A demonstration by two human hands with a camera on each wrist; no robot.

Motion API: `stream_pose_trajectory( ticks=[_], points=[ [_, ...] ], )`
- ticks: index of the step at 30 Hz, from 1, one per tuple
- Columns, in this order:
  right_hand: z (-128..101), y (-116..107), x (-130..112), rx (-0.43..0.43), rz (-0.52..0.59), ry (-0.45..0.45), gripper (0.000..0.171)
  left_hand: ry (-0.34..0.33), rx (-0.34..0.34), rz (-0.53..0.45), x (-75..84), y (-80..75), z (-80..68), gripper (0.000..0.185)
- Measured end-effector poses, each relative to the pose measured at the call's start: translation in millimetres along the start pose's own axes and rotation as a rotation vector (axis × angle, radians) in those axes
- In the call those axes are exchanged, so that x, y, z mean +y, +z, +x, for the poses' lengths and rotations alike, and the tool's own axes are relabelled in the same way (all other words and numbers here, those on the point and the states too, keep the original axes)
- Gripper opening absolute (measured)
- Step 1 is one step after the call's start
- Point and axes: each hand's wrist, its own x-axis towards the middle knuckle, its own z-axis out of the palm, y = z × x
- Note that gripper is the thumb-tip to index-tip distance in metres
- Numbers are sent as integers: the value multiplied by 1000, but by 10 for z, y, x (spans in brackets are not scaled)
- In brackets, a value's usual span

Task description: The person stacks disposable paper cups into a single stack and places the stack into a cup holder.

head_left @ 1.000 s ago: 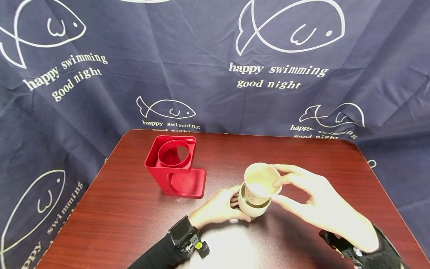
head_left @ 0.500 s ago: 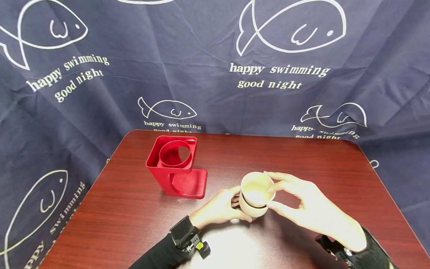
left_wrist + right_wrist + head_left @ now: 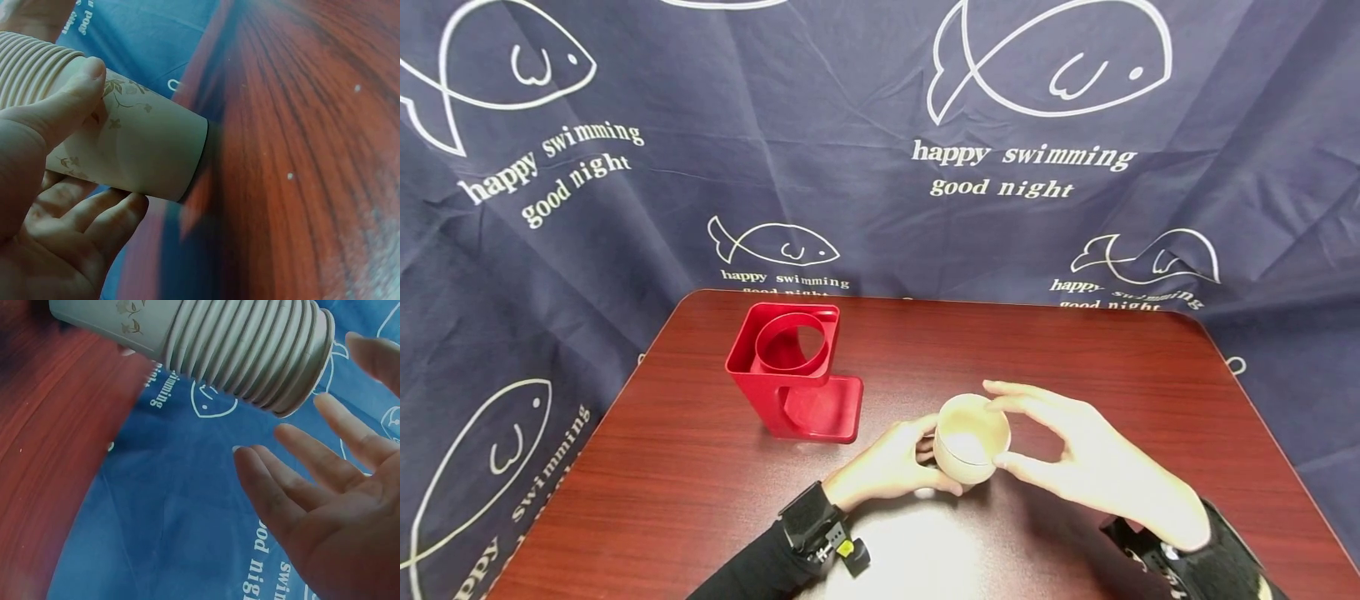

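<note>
L hand (image 3: 891,462) gripped the paper cup stack (image 3: 972,437) at its base, R hand (image 3: 1093,467) fingers spread just off the rim; est. step: seating 1 cup, next req. clean release.

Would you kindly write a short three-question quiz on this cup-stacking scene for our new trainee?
1. True or false: the left hand grips the stack of paper cups.
2. The red cup holder stands: A) on the stack's right side, B) on its left side, C) under it.
3. Is the right hand gripping the stack?

Key: 1 true. 2 B. 3 No; in the right wrist view its fingers are straight and apart from the rims.
</note>
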Motion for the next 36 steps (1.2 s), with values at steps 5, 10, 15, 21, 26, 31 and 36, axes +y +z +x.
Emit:
stream_pose_trajectory(
  ticks=[5, 10, 15, 21, 26, 31, 36],
  points=[
    [39, 69, 8, -39, 51, 52, 85, 10, 0, 5, -10, 0, 3, 73],
    [70, 152, 34, -52, 112, 110, 89, 21, 4, 22, -22, -2, 0, 74],
    [75, 213, 58, -62, 162, 153, 83, 26, 2, 26, -25, -4, 0, 76],
    [62, 256, 95, -63, 194, 153, 74, 29, -2, 21, -22, -7, 6, 75],
    [67, 256, 109, -77, 210, 170, 74, 32, 5, 41, -13, -12, 8, 73],
    [88, 232, 130, -85, 238, 187, 73, 29, 18, 62, -7, -11, 44, 75],
    [89, 208, 173, -86, 299, 226, 72, 40, 12, 67, -3, -13, 127, 75]
  ],
)
